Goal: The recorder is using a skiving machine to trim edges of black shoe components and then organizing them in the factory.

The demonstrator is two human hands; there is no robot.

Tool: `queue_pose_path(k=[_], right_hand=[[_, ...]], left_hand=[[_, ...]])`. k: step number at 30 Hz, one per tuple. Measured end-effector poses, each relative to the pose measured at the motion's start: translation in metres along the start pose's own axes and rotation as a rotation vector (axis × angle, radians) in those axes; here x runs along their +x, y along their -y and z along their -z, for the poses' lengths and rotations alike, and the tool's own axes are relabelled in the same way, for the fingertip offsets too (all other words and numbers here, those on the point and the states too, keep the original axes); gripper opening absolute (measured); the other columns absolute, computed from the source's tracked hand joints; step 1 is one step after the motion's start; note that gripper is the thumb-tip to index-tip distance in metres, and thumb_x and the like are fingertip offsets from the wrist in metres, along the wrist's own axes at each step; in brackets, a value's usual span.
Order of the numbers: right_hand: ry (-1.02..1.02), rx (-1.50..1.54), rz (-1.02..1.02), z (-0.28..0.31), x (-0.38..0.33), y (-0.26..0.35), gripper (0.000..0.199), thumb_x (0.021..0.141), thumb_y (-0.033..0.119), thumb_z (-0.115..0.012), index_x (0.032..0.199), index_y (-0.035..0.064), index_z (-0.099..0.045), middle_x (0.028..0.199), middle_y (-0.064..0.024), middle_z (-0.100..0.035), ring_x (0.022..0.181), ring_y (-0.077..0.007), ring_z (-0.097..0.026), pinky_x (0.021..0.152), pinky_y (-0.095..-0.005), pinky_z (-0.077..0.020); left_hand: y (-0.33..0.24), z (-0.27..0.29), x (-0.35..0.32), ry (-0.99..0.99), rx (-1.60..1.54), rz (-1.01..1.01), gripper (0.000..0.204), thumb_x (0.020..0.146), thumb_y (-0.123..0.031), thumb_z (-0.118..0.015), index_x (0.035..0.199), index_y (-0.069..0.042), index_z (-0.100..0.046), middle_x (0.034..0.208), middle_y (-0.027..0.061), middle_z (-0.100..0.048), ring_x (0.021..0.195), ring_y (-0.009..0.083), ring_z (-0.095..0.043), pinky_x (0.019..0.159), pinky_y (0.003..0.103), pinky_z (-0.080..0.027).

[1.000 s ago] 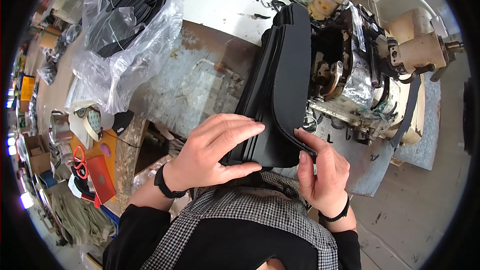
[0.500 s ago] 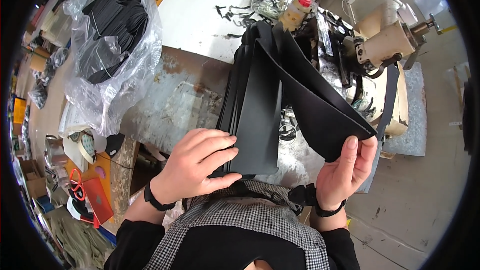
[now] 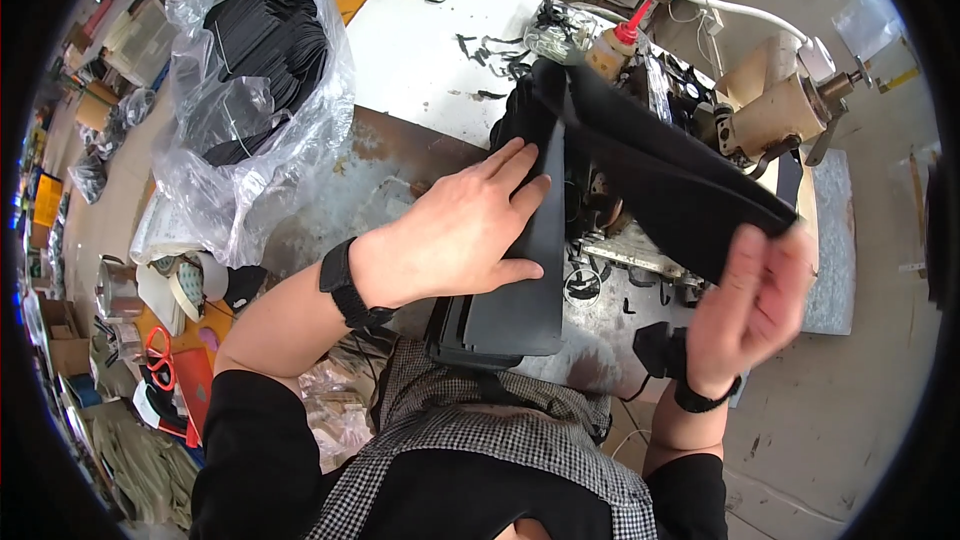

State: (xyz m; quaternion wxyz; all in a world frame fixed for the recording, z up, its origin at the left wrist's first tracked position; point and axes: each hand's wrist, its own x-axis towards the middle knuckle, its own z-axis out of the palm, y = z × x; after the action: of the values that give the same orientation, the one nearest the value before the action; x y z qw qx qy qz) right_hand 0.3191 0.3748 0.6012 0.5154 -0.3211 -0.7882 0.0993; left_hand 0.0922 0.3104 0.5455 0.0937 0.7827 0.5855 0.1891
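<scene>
Worn grey surface [image 3: 330, 210] carries a stack of black fabric pieces [image 3: 520, 280] at its near edge, pressed flat under the left hand [image 3: 455, 235], fingers spread. Right of the stack, the right hand [image 3: 750, 305] pinches one black strip [image 3: 660, 175] peeled off it, blurred. Behind it, a sewing machine [image 3: 770, 110] is half hidden; left of the stack lies a plastic bag [image 3: 250, 100].

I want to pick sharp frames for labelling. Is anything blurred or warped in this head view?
Head view: the right hand is motion-smeared where it pinches the black strip; the left hand on the black stack is sharp; fisheye bends the white tabletop edges; a dark ring hides the corners.
</scene>
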Motion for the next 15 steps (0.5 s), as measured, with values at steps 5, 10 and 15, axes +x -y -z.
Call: queue_pose_path(k=[5, 10, 15], right_hand=[[-0.546, 0.424, -0.09, 0.034, 0.002, 0.019, 0.027, 0.097, 0.011, -0.05, 0.119, -0.0053, -0.054, 0.112, -0.0153, -0.061, 0.101, -0.0192, -0.059, 0.092, -0.0318, -0.0486], [-0.448, 0.555, -0.375, 0.033, -0.03, 0.01, 0.03, 0.099, 0.011, -0.048, 0.124, -0.0027, -0.052, 0.111, -0.0118, -0.062, 0.099, -0.014, -0.059, 0.092, -0.0282, -0.0468], [-0.241, 0.711, -0.792, 0.006, -0.076, -0.002, 0.025, 0.094, 0.006, -0.053, 0.119, 0.0021, -0.048, 0.102, -0.0064, -0.059, 0.092, -0.0107, -0.057, 0.084, -0.0252, -0.0456]], left_hand=[[0.002, 0.007, 0.004, -0.005, 0.08, -0.054, 0.071, 0.074, -0.04, -0.074, 0.124, 0.005, -0.049, 0.135, 0.027, -0.041, 0.125, 0.0406, -0.043, 0.1, 0.044, -0.043], [0.003, 0.018, 0.001, -0.039, -0.061, -0.093, 0.068, 0.07, -0.041, -0.077, 0.117, 0.004, -0.053, 0.123, 0.0237, -0.052, 0.12, 0.037, -0.049, 0.099, 0.046, -0.041], [0.03, 0.022, 0.001, -0.016, -0.753, 0.055, 0.071, 0.068, -0.033, -0.084, 0.122, 0.0, -0.052, 0.12, 0.0157, -0.058, 0.114, 0.0276, -0.054, 0.098, 0.038, -0.042]])
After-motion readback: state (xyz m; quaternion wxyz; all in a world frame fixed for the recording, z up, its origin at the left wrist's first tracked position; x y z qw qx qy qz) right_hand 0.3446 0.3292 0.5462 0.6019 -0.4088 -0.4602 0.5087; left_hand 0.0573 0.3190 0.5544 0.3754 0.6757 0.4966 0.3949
